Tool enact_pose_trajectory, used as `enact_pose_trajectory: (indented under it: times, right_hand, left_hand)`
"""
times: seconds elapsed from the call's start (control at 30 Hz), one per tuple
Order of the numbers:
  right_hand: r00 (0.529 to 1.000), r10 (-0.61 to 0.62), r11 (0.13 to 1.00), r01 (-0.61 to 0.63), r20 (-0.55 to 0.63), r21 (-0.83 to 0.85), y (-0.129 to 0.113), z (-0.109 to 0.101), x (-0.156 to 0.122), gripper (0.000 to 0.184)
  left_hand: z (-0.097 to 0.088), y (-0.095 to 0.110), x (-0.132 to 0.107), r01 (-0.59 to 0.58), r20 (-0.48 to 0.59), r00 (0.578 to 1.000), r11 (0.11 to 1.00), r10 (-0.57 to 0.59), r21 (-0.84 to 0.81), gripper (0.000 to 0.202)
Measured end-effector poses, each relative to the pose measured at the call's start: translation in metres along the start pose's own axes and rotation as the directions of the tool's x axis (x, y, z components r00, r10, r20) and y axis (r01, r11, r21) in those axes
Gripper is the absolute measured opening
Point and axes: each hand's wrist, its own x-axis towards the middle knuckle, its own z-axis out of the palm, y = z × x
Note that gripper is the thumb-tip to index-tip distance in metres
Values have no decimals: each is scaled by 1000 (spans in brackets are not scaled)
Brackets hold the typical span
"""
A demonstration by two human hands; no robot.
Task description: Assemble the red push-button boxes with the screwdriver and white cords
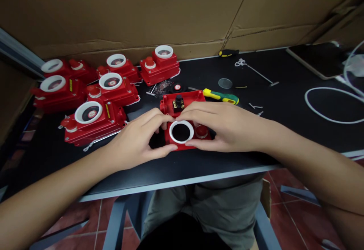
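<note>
A red housing cover (167, 139) lies in front of me, with a white ring (171, 138) around its round opening and a red dome (201, 130) on its right side. My left hand (145, 136) is curled around the ring's left side, thumb at the cover's near edge. From the right, my right hand (227, 125) grips the ring between fingers at the far rim and thumb at the near rim, arching over the dome. Just behind the cover sits an open red box (167, 102) holding a black push-button switch (178, 104). My fingers hide parts of both red pieces.
Several assembled red boxes (96, 127) with white rings stand at the left and back. Behind the open box lie a yellow-green screwdriver (220, 96), a clear glass disc (225, 83) and a small hammer (261, 75). Loose screws (255, 106) and a tablet (315, 58) are rightward.
</note>
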Motion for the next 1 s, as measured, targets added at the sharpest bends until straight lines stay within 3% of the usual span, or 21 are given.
enact_pose_trajectory:
  times: [0.3,0.77,1.0]
  right_hand:
    - [1000,6,1000,-5,21,-29,-3,0,2,31]
    - [1000,14,996,-12,13,-92,-6,2,3,38]
    - [1000,-2,992,1,-1,-123,-7,0,3,38]
  left_hand:
    - [0,5,-3,-31,-95,995,999,27,-42,46]
    - [3,3,-3,-23,-74,997,996,17,-83,48]
    - [0,3,-1,-25,-64,998,997,20,-77,39]
